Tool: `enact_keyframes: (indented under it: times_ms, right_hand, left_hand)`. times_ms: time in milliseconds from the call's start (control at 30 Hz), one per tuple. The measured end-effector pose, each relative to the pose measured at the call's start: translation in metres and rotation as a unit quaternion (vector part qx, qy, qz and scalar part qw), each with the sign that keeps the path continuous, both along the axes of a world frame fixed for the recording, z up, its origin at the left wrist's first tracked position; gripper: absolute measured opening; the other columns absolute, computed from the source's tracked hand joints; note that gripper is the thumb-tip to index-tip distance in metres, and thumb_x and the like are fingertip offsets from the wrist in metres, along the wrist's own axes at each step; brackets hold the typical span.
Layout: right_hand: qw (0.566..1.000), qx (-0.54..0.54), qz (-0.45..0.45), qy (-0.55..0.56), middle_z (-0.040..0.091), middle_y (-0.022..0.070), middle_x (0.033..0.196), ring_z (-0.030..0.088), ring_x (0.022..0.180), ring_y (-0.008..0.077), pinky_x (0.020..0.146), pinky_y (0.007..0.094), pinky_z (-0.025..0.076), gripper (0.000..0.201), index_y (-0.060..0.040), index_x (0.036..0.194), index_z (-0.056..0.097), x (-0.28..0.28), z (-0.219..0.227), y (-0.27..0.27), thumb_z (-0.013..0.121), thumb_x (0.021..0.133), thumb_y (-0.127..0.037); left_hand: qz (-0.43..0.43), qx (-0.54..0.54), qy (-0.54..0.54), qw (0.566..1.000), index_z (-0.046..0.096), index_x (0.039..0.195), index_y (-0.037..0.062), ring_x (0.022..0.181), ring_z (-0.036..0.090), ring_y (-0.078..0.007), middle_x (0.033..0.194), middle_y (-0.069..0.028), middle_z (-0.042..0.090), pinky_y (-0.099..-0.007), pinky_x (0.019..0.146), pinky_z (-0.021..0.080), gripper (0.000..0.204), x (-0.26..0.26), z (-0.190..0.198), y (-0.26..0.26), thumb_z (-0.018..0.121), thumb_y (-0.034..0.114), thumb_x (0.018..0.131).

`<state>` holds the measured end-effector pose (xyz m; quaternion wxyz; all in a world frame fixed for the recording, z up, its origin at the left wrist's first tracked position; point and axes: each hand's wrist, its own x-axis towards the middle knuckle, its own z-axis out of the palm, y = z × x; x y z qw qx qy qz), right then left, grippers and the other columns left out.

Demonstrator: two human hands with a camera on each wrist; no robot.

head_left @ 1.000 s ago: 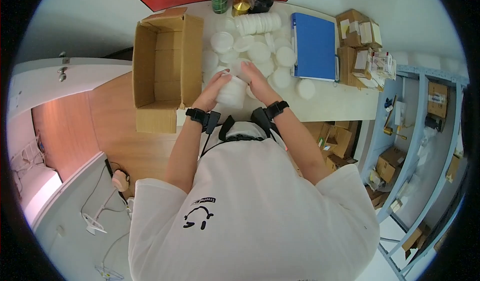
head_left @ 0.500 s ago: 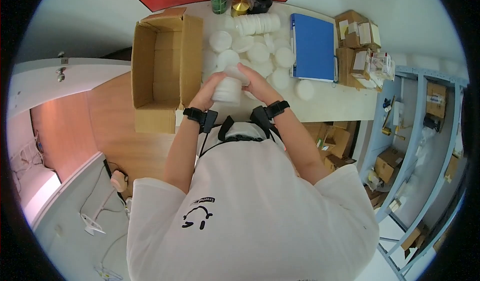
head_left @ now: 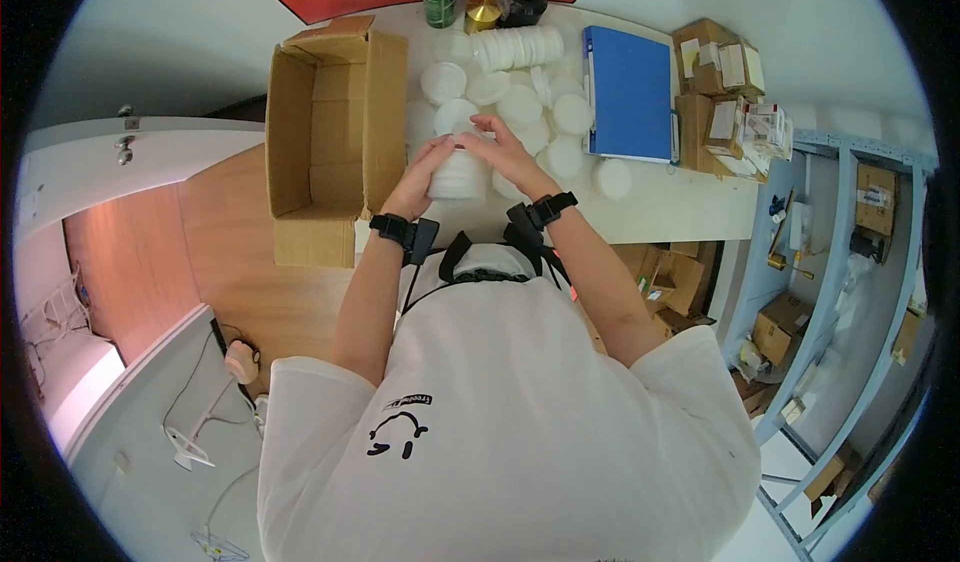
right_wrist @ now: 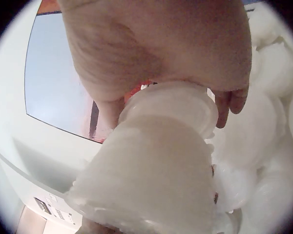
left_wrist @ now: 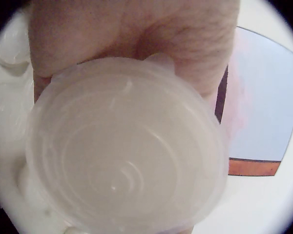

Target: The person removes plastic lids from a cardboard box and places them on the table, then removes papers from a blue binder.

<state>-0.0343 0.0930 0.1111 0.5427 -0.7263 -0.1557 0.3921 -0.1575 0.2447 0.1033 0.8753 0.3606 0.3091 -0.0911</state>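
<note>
A stack of white translucent round plastic lids (head_left: pixel 457 179) is gripped by my left hand (head_left: pixel 415 184), close to my body over the table's front edge. My right hand (head_left: pixel 508 160) is at the far end of that stack, its fingers round a single lid (right_wrist: pixel 173 105). In the right wrist view this lid sits tilted against the end of the stack (right_wrist: pixel 151 165). The left wrist view looks onto the stack's near end (left_wrist: pixel 122 151), which hides most of the left fingers. Beyond the hands, many loose lids (head_left: pixel 518 107) lie spread over the table.
An open cardboard box (head_left: pixel 385 127) stands left of the lids. A row of lids (head_left: pixel 517 49) lies at the back, before a green spray can (head_left: pixel 439 7), a gold bottle (head_left: pixel 482 12) and a black object (head_left: pixel 523 5). Right are a blue binder (head_left: pixel 630 97) and small cartons (head_left: pixel 705 52).
The single lid has come from beside the stack onto its far end. My right hand has shifted left and turned over the top of the stack; the left hand keeps its grip.
</note>
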Motion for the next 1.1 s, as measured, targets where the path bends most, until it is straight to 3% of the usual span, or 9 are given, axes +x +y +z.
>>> enact_keyframes:
  times_ms: [267, 333, 433, 567, 633, 767, 833, 933, 1100]
  right_hand:
    - [0.979, 0.027, -0.090, 0.181, 0.047, 0.0138, 0.137, 0.052, 0.121, 0.0246, 0.097, 0.0428, 0.045, 0.077, -0.0063, 0.143, 0.038, 0.022, 0.014, 0.008, 0.055, 0.093, -0.062]
    - [0.905, 0.116, -0.204, 0.354, 0.046, 0.0124, 0.138, 0.054, 0.118, 0.0282, 0.094, 0.0417, 0.048, 0.078, -0.0070, 0.144, 0.036, 0.031, 0.013, 0.012, 0.054, 0.093, -0.063]
    - [0.910, 0.050, -0.288, 0.293, 0.044, 0.0109, 0.139, 0.054, 0.119, 0.0311, 0.094, 0.0394, 0.047, 0.079, -0.0073, 0.145, 0.034, 0.033, 0.010, 0.011, 0.054, 0.093, -0.062]
    - [0.965, -0.050, -0.175, 0.190, 0.046, 0.0097, 0.139, 0.053, 0.120, 0.0281, 0.095, 0.0399, 0.046, 0.076, -0.0072, 0.146, 0.034, 0.011, 0.003, -0.006, 0.055, 0.094, -0.059]
    - [0.971, 0.019, -0.029, 0.238, 0.055, 0.0102, 0.121, 0.056, 0.099, 0.0185, 0.080, 0.0322, 0.046, 0.077, -0.0055, 0.144, 0.038, -0.003, 0.005, -0.010, 0.060, 0.092, -0.058]
    - [0.969, 0.109, -0.086, 0.204, 0.059, 0.0084, 0.120, 0.056, 0.105, 0.0166, 0.089, 0.0313, 0.046, 0.058, -0.0024, 0.135, 0.047, -0.020, 0.005, 0.001, 0.063, 0.095, -0.041]
    - [0.973, 0.108, -0.102, 0.180, 0.058, 0.0096, 0.122, 0.056, 0.108, 0.0176, 0.092, 0.0313, 0.045, 0.054, -0.0023, 0.132, 0.048, -0.022, 0.004, 0.002, 0.064, 0.094, -0.037]
    - [0.976, 0.120, -0.107, 0.146, 0.057, 0.0121, 0.124, 0.055, 0.112, 0.0192, 0.095, 0.0316, 0.044, 0.050, -0.0019, 0.128, 0.051, -0.022, 0.007, 0.000, 0.067, 0.092, -0.033]
    - [0.977, 0.108, -0.069, 0.173, 0.056, 0.0141, 0.124, 0.052, 0.115, 0.0210, 0.099, 0.0325, 0.039, 0.052, 0.0005, 0.124, 0.052, -0.011, 0.002, -0.005, 0.071, 0.087, -0.030]
  left_hand:
    - [0.020, 0.026, 0.013, 0.999, 0.051, 0.131, 0.0136, 0.107, 0.059, -0.0174, 0.114, -0.0041, 0.060, -0.0327, 0.093, 0.049, 0.048, 0.004, -0.009, -0.002, 0.065, 0.042, 0.094]
    - [0.063, -0.025, 0.007, 0.998, 0.053, 0.130, 0.0076, 0.109, 0.061, -0.0199, 0.121, -0.0075, 0.062, -0.0366, 0.097, 0.049, 0.048, 0.007, -0.011, -0.002, 0.054, 0.044, 0.100]
    - [0.083, -0.085, -0.020, 0.993, 0.054, 0.132, 0.0042, 0.110, 0.062, -0.0209, 0.125, -0.0094, 0.063, -0.0372, 0.098, 0.049, 0.052, 0.008, -0.002, 0.001, 0.050, 0.047, 0.102]
    - [0.072, -0.105, -0.024, 0.992, 0.053, 0.131, 0.0040, 0.110, 0.062, -0.0198, 0.123, -0.0082, 0.063, -0.0380, 0.097, 0.049, 0.056, 0.010, -0.003, 0.004, 0.052, 0.051, 0.100]
    - [0.066, -0.091, -0.028, 0.993, 0.056, 0.129, 0.0043, 0.109, 0.063, -0.0190, 0.119, -0.0083, 0.065, -0.0353, 0.096, 0.049, 0.054, 0.011, -0.006, 0.003, 0.051, 0.050, 0.100]
    - [0.022, -0.008, -0.047, 0.999, 0.047, 0.136, 0.0052, 0.116, 0.059, -0.0227, 0.127, -0.0108, 0.059, -0.0407, 0.097, 0.049, 0.063, 0.013, -0.001, -0.003, 0.055, 0.054, 0.097]
    - [-0.026, 0.032, 0.095, 0.995, 0.037, 0.142, 0.0099, 0.122, 0.054, -0.0277, 0.134, -0.0084, 0.052, -0.0517, 0.097, 0.049, 0.073, 0.015, 0.011, -0.006, 0.057, 0.060, 0.094]
    - [-0.045, 0.006, 0.072, 0.996, 0.029, 0.146, 0.0114, 0.124, 0.052, -0.0303, 0.140, -0.0095, 0.046, -0.0585, 0.095, 0.047, 0.083, 0.012, 0.021, -0.004, 0.064, 0.060, 0.089]
    - [-0.086, 0.048, 0.065, 0.993, 0.025, 0.149, 0.0078, 0.127, 0.049, -0.0293, 0.142, -0.0137, 0.044, -0.0524, 0.098, 0.046, 0.092, 0.009, 0.023, 0.004, 0.069, 0.059, 0.085]
